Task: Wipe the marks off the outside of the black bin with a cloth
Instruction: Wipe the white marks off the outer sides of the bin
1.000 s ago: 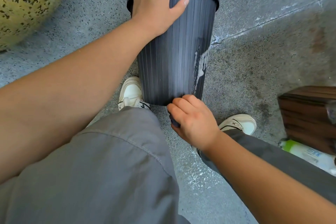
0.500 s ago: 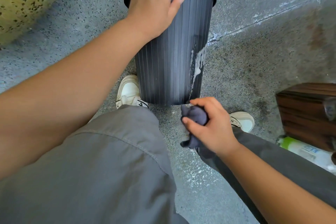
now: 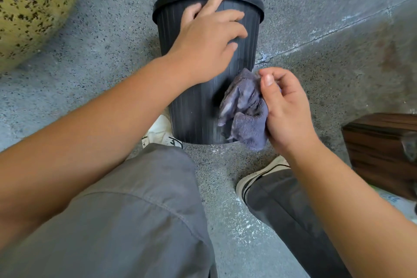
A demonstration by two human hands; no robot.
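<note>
The black ribbed bin (image 3: pixel 194 106) stands upright on the concrete floor in front of my knees. My left hand (image 3: pixel 207 43) lies spread against its upper side just under the rim, fingers straight, the forefinger lifted. My right hand (image 3: pixel 284 110) pinches a crumpled grey-purple cloth (image 3: pixel 244 110) and holds it against the bin's lower right side. The cloth covers the spot where the white marks were, so they are hidden.
A dark wooden box (image 3: pixel 381 149) stands on the floor at the right, with a white and green bottle (image 3: pixel 392 198) lying by it. A big yellow speckled ball (image 3: pixel 33 4) fills the top left. My shoes flank the bin's base.
My right hand rose from the floor with the cloth and brought it up against the bin's lower right side. My left hand slid from the rim down onto the bin's side.
</note>
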